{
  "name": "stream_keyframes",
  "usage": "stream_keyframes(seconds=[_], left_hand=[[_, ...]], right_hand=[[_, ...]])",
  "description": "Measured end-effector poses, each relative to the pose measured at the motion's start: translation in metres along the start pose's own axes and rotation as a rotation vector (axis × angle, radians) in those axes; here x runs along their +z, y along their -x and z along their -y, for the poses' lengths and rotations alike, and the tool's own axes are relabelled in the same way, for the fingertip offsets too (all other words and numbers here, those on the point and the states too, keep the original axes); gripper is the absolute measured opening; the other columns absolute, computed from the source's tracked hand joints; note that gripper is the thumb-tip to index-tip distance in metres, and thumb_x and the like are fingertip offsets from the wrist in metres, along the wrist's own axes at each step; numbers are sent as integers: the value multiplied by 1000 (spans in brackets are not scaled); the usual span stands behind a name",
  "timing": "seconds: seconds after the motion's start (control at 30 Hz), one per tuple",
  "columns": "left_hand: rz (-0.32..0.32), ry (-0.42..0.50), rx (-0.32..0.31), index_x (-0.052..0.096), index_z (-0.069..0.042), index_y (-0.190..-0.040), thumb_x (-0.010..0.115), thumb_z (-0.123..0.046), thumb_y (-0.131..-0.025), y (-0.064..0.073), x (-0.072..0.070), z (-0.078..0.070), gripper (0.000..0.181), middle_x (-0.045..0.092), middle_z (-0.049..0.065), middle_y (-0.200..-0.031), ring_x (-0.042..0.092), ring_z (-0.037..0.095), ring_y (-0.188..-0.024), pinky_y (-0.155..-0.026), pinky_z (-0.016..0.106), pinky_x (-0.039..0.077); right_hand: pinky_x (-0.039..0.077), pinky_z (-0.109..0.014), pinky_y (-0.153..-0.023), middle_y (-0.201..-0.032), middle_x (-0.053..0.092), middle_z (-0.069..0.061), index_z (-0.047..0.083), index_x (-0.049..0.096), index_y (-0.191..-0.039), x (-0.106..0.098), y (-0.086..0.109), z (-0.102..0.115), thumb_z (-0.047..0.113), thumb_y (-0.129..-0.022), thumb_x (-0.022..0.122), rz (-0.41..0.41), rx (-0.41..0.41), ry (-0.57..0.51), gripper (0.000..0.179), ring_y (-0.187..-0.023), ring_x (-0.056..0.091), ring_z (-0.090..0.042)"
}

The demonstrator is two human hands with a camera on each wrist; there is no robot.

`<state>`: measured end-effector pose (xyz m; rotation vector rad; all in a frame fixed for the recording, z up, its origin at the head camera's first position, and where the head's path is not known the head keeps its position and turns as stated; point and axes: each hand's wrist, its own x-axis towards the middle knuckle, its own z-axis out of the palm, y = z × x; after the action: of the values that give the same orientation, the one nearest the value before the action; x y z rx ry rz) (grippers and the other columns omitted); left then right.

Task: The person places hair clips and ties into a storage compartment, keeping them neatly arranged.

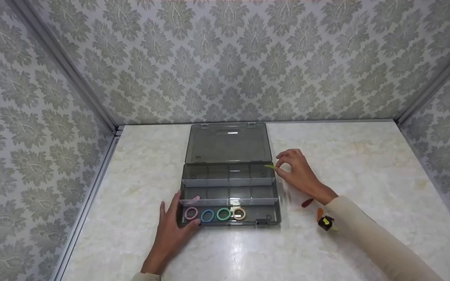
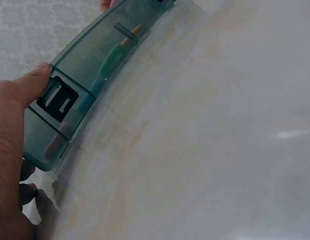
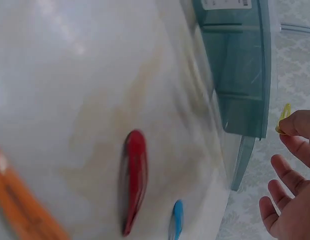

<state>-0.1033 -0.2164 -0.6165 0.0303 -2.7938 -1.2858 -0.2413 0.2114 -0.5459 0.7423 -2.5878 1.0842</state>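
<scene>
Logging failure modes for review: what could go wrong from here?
1. The small yellow clip, pinched near one end by the right hand, is close to the right side wall of the box; it could slip and land outside.
2. The right sleeve passes close to the red clip and orange clip; it might knock them.

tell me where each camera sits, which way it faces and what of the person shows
Head: on the head, facing forward and down at the open box and table; left hand, right hand and sleeves show.
Left wrist: on that wrist, facing the box's latched front; left hand at the left edge, fingertips at the top.
Right wrist: on that wrist, facing the red clip and the box's side; right hand at the right edge.
Shared: head and right wrist both show the pinched yellow clip.
</scene>
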Motion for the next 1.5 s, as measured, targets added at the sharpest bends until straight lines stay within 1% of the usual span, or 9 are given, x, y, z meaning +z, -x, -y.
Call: stream_keyframes(seconds=[0.13,0.37,0.63,0.8,0.9,1.13,1.23,1.4,1.5], left_hand=[[0,15,1,24,-25,-178,84,-63,-91,1,0,1,112,34,11,-179,9,48,-168,-136,68,3],[7,17,-10,21,-30,-178,82,-64,-92,3,0,2,111,31,8,-181,-2,52,-168,-130,79,14],[4,-3,24,23,-22,-178,81,-61,-94,2,1,0,109,31,15,-180,7,52,-167,-134,72,4],[6,5,0,22,-27,-178,81,-64,-93,2,1,1,110,30,11,-181,0,54,-167,-131,79,11],[9,8,-13,21,-30,-178,80,-67,-92,3,1,1,111,29,9,-181,-3,54,-167,-129,80,14],[15,-5,-15,21,-27,-178,80,-67,-92,4,0,-2,111,28,12,-181,-1,54,-167,-131,78,11],[15,-7,-10,22,-25,-178,80,-66,-93,4,0,-2,111,28,13,-181,0,55,-167,-131,78,11],[16,-11,-11,21,-26,-178,79,-67,-93,3,0,-1,110,28,13,-181,-1,54,-167,-132,77,11],[10,-14,3,21,-24,-178,80,-66,-93,3,0,0,111,29,13,-181,2,53,-168,-134,74,8]], right_hand=[[47,-64,-109,-126,69,-21,7,76,-92,6,-9,9,4,-100,80,18,-26,-8,10,-127,54,-42],[48,-62,-110,-125,68,-20,6,76,-92,19,-22,22,5,-101,80,51,-78,-2,10,-127,55,-41],[50,-61,-106,-126,70,-17,7,77,-94,34,-34,41,6,-101,80,75,-119,-24,8,-123,57,-38],[52,-62,-106,-125,70,-17,8,78,-96,45,-36,49,7,-100,80,94,-151,-23,5,-124,58,-37],[52,-61,-106,-124,70,-17,7,78,-97,52,-37,54,8,-101,80,103,-164,-22,5,-124,59,-37],[54,-58,-104,-124,69,-19,7,77,-96,64,-39,64,8,-102,80,147,-198,-30,6,-124,59,-36],[55,-58,-102,-123,69,-18,7,75,-95,69,-38,67,6,-101,80,154,-231,-35,8,-122,59,-35],[55,-58,-101,-122,71,-17,5,75,-92,78,-39,72,4,-98,81,147,-299,-18,10,-118,60,-37],[55,-58,-103,-123,71,-19,6,76,-92,83,-40,74,5,-99,81,167,-314,-13,9,-120,60,-37]])
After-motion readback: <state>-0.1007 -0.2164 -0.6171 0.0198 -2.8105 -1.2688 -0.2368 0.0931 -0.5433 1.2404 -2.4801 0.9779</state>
